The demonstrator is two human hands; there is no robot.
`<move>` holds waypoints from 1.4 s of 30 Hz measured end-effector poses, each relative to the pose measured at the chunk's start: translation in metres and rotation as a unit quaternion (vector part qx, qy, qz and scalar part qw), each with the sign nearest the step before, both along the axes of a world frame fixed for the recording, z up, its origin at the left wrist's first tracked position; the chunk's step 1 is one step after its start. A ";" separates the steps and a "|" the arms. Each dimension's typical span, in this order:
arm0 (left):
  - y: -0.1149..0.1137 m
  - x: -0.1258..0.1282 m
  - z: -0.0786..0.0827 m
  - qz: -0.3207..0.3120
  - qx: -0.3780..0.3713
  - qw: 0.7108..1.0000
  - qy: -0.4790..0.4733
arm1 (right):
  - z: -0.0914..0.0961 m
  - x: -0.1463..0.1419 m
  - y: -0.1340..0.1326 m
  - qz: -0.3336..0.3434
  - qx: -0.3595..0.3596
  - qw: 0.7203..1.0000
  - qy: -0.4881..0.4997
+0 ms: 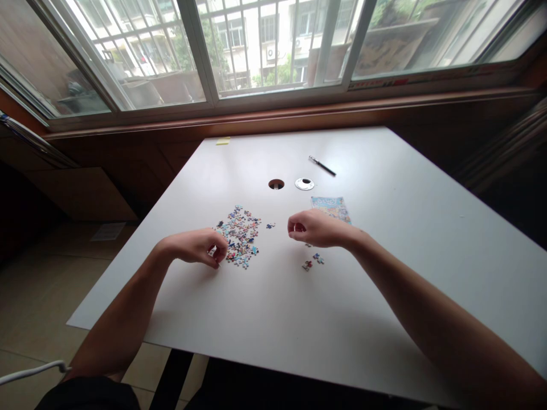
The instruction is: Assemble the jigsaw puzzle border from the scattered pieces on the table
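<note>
A heap of small coloured jigsaw pieces (240, 233) lies on the white table (384, 273). My left hand (200, 246) rests at the heap's left edge, fingers curled in a pinch; what they hold is hidden. My right hand (314, 228) hovers to the right of the heap, fingers curled closed around something too small to name. Under it lie a few loose pieces (313, 261). One single piece (270, 226) sits between the hands. A printed picture card (331, 207) lies just behind my right hand.
A black pen (322, 165) lies further back on the table, near a round cable hole (276, 184) and its white cap (304, 184). A yellow sticky note (223, 140) sits at the far edge. Windows run behind the table.
</note>
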State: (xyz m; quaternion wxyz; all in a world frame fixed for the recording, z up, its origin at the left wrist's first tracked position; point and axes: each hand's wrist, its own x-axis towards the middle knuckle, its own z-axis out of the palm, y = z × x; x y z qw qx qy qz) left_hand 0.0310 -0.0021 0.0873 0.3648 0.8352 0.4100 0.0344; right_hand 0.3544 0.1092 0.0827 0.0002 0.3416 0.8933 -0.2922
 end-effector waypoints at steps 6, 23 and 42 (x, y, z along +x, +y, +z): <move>-0.008 0.049 -0.017 0.191 0.031 0.949 -0.251 | 0.007 -0.018 -0.027 0.076 -0.125 0.975 0.166; 0.009 -0.034 -0.001 0.199 0.212 0.956 -0.034 | -0.013 -0.003 0.004 -0.028 0.123 0.987 -0.103; 0.006 -0.028 -0.010 0.067 0.033 0.996 0.058 | -0.013 -0.005 0.000 -0.033 0.160 0.984 -0.066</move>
